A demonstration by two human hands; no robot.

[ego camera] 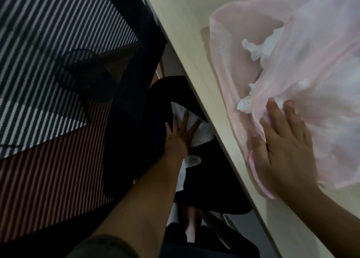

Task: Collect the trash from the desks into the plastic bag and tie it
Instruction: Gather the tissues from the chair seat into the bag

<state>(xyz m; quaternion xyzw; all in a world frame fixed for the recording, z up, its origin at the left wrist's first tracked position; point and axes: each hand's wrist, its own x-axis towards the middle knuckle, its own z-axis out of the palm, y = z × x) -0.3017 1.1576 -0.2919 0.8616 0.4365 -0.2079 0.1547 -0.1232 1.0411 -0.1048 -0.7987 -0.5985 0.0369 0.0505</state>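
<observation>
A thin pink plastic bag (303,66) lies on the pale desk (187,24) at the right, with crumpled white tissues (261,47) showing in its mouth. My right hand (282,146) rests flat on the bag near the desk's edge, fingers straight. Below the desk edge, my left hand (181,133) reaches down with fingers spread onto a crumpled white paper (202,135) lying on a dark chair seat (212,176). More white paper (191,160) shows under my wrist.
A dark office chair with a mesh back (93,78) stands left of the desk. Striped carpet (48,43) in grey and red covers the floor. My feet (191,218) are visible under the desk edge.
</observation>
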